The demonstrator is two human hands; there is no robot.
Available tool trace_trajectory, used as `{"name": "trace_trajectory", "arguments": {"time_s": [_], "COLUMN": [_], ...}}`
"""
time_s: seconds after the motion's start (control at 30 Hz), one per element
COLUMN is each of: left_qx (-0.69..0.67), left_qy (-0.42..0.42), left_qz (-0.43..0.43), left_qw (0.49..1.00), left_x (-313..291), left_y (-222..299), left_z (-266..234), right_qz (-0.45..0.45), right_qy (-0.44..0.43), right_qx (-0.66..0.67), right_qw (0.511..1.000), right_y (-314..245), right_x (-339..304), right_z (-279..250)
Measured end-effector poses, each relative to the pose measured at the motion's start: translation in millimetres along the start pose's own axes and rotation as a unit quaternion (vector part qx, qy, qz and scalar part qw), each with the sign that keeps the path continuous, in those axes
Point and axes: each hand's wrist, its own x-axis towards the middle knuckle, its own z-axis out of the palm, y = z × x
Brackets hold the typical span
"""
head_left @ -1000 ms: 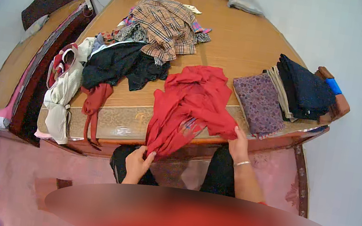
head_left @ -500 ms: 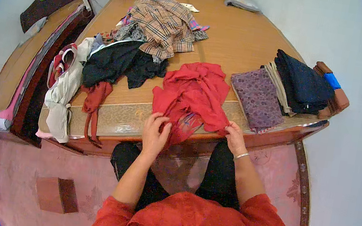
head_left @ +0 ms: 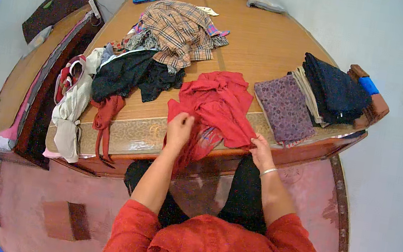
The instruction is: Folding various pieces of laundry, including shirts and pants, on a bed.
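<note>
From a distance, I am gripping the near right corner of a crumpled red garment (head_left: 223, 95) with the right hand (head_left: 262, 154), while the left hand (head_left: 178, 130), fingers curled, is poising at the near left side; whether it is pinching fabric, I cannot tell. Working well here, I am judging, means holding edges lightly and easing creases out without tugging. The garment is lying on the bed (head_left: 263, 38), ahead of and between both hands, its near end draping over the front.
</note>
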Motion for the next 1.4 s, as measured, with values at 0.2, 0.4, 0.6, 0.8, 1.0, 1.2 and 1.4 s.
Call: {"name": "trace_trajectory", "arguments": {"time_s": [0.2,0.4,0.6,0.8,1.0,1.2,1.4], "left_qx": [-0.554,-0.565,-0.555,-0.517,-0.497,-0.433,-0.344], "left_qy": [0.162,0.239,0.235,0.258,0.266,0.28,0.239], "left_qz": [-0.033,-0.082,-0.096,-0.1,-0.099,-0.077,-0.054], "left_qw": [0.816,0.786,0.793,0.81,0.82,0.853,0.906], "left_x": [-7,-53,-88,-99,-99,-99,-101], "left_y": [-19,-69,-132,-128,-117,-119,-107], "left_z": [-71,-127,-131,-123,-119,-113,-103], "right_qz": [0.002,-0.037,-0.022,-0.038,-0.071,-0.072,-0.057], "right_qy": [-0.016,-0.011,0.007,-0.002,-0.03,-0.068,-0.037], "right_qx": [0.092,0.18,0.156,0.107,0.064,0.076,-0.02], "right_qw": [0.996,0.983,0.987,0.994,0.995,0.992,0.998], "right_y": [-8,-9,-9,-11,-12,-15,-6], "right_x": [-5,-3,-4,-11,-17,-24,-18], "right_z": [3,1,1,11,18,16,12]}}
